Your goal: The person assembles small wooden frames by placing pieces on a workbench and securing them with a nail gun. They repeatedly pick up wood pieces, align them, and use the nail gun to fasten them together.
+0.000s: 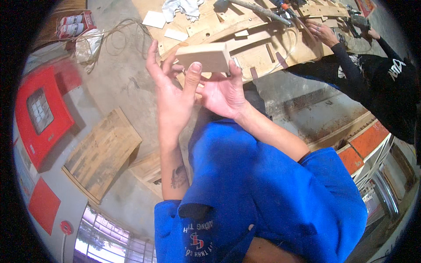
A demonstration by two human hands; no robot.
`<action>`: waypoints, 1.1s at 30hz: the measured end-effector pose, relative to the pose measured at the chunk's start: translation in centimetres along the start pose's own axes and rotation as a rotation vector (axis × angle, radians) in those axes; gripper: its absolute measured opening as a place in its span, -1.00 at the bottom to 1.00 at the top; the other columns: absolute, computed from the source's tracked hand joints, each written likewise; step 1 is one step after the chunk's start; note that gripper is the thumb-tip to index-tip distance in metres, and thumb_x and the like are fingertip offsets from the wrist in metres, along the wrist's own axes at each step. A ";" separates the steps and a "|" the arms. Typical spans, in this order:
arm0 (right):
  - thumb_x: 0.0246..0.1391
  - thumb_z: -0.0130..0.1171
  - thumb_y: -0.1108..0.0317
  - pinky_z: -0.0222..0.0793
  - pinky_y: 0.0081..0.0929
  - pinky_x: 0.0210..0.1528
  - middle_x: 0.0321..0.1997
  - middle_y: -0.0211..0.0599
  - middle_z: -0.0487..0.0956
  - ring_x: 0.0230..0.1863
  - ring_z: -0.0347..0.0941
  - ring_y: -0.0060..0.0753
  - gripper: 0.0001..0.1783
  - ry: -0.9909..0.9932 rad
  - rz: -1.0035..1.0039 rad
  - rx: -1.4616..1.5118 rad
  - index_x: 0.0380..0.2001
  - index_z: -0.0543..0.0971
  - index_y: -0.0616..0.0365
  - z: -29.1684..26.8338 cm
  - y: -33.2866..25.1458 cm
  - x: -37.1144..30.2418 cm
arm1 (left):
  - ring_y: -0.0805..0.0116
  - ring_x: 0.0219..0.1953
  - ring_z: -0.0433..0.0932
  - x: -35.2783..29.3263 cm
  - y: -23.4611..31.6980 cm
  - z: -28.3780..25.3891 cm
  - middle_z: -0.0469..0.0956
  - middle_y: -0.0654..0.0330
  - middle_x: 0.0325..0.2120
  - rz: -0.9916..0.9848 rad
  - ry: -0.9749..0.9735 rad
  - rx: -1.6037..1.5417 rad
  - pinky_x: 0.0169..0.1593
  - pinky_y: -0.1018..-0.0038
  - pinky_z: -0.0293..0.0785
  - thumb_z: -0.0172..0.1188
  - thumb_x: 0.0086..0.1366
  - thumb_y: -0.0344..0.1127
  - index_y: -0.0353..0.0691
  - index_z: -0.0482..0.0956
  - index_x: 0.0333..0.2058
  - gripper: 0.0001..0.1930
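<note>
A pale wooden block point(204, 59) with flat faces is held up in front of me, between both hands. My left hand point(172, 94) has its thumb pressed on the block's near face. Its index finger sticks out, and other fingers curl behind the left end. At the right end, my right hand point(222, 95) grips with the thumb against the corner; its fingers pass underneath and are partly hidden. Just beyond the block lies a large wooden workpiece point(206, 34) with slots and holes.
On the workpiece lie a white cloth point(182, 8), pale pieces point(154, 19) and a long-handled tool point(258, 11). A co-worker's hand point(322, 33) rests at its right; the other holds a power tool point(359, 22). A wooden panel point(103, 153) and red cabinet point(44, 114) stand left. Hoses point(125, 28) trail nearby.
</note>
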State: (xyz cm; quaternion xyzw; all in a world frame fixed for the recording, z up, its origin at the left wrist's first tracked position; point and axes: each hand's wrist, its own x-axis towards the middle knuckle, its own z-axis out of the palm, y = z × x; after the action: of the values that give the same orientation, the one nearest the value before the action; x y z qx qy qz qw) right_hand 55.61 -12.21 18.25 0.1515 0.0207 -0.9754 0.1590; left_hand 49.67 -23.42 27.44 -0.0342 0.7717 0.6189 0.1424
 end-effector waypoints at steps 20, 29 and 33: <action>0.08 0.24 -0.53 0.45 -0.01 0.11 0.30 -0.35 0.47 0.19 0.49 -0.26 0.00 0.135 0.119 -0.025 0.41 0.28 -0.22 1.5 -0.1 -0.1 | -0.02 0.19 0.46 3.3 -1.7 -2.6 0.54 0.03 0.12 0.581 -0.194 0.802 0.28 0.14 0.38 0.53 -0.06 -0.30 -0.13 0.52 0.27 -0.19; 0.16 -0.01 -0.63 0.44 0.03 0.18 0.32 -0.12 0.51 0.27 0.48 -0.15 0.00 0.048 0.234 0.101 0.52 0.12 -0.43 -0.2 -1.4 -0.5 | 0.14 0.17 0.52 4.8 -3.4 -3.4 0.61 0.12 0.12 0.348 -0.301 0.601 0.28 0.25 0.38 0.53 0.04 -0.30 -0.21 0.55 0.25 -0.27; 0.39 -0.16 -0.44 0.55 -0.11 0.09 0.27 0.03 0.54 0.17 0.57 -0.13 -0.10 0.397 0.106 -0.202 0.59 -0.13 -0.39 -2.7 -2.9 -2.3 | 0.28 0.14 0.58 5.8 -7.5 -5.1 0.63 0.13 0.14 -0.175 -0.370 -0.045 0.26 0.34 0.40 0.49 0.24 -0.24 -0.35 0.52 0.25 -0.36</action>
State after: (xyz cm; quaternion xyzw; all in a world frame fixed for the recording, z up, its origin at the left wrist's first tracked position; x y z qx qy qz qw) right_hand 57.56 -8.54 16.34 0.3245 0.1410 -0.9097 0.2173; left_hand 44.91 -29.40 19.84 0.0101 0.7124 0.6170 0.3342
